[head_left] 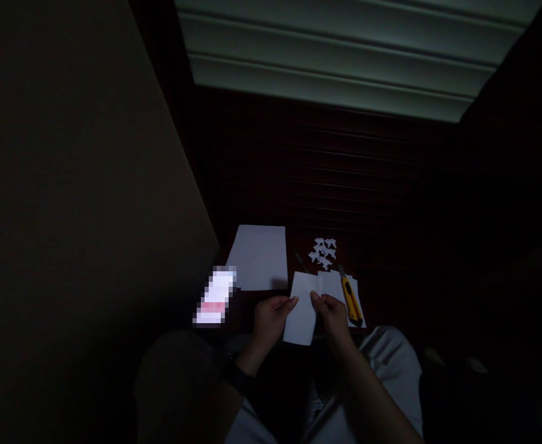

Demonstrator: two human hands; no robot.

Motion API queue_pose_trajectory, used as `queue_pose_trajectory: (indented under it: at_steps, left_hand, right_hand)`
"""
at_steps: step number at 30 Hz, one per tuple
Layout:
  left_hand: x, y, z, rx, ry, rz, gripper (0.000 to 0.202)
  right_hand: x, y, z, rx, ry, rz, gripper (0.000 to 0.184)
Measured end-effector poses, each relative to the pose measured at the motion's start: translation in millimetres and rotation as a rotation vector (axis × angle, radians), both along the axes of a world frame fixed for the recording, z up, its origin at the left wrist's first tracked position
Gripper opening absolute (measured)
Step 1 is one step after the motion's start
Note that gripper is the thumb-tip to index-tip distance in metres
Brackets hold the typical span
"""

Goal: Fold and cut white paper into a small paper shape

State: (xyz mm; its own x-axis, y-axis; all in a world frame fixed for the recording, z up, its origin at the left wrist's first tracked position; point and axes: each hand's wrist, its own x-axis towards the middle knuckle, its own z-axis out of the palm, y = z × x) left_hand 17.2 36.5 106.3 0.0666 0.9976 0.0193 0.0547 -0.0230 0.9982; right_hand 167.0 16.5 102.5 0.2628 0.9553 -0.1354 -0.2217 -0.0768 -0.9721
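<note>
A slim object looks indistinct (dim light here); a yellow cutter hides part of some papers; left hand and right hand pinch a white sheet.

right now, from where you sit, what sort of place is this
Probably a dim indoor corner, perhaps in a home: a long, pale slatted panel spans the upper view, and a small, dark tabletop bears a large white paper sheet, with a yellow-and-black box cutter to its right.
</note>
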Motion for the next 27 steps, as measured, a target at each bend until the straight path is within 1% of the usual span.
queue_pose_trajectory:
  at_steps: [4,7,9,12,16,20,27]
  left_hand:
    - [-1.1,0.8,-4.6,-0.033,-0.030,-0.030,0.025]
    - [-1.5,1.0,-6.6,-0.049,-0.046,-0.010,0.025]
    - [-1.6,0.9,-6.6,-0.064,-0.059,0.003,0.025]
    - [-1.6,0.6,-5.0,-0.084,-0.088,-0.014,0.025]
    - [-1.5,0.3,-2.8,-0.081,-0.114,-0.023,0.024]
    - [-1.8,0.7,-2.3,-0.101,-0.142,-0.043,0.024]
    - [-1.4,1.2,-5.2,-0.125,-0.120,-0.023,0.025]
  right_hand:
    - [-0.8,-0.1,1.0,0.001,0.039,-0.002,0.032]
    - [-0.7,0.3,0.0,0.025,0.048,-0.016,0.031]
    - [-0.4,0.9,-1.4,0.038,0.033,-0.018,0.030]
    - [0.2,1.7,-2.5,0.037,0.023,-0.014,0.029]
    - [1.0,1.7,-0.3,0.054,0.040,-0.013,0.028]
    - [2.3,1.4,2.5,0.038,-0.006,-0.016,0.029]
    - [0.0,2.2,1.2,0.051,0.012,-0.045,0.027]
